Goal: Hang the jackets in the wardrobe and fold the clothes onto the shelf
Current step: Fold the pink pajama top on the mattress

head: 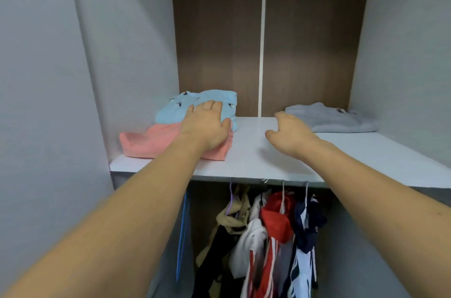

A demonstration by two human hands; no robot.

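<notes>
On the shelf (256, 158), the left hand (207, 124) presses the blue garment (195, 104) flat; the right hand (290, 134) hovers, seemingly loose, over bare board.

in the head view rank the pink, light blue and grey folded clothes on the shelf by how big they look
1. grey folded garment and pink one: look alike, and the left hand covers part of the pink
2. light blue one: smallest, though also partly covered

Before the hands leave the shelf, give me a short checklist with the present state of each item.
1. Blue shirt stacked on pink garment: ok.
2. Left hand rests flat on that stack: ok.
3. Right hand holds nothing, hovers over bare shelf: ok.
4. Grey garment folded at the right: ok.
5. Jackets on hangers below: ok.
6. More clothes waiting out of view: cannot tell.
</notes>
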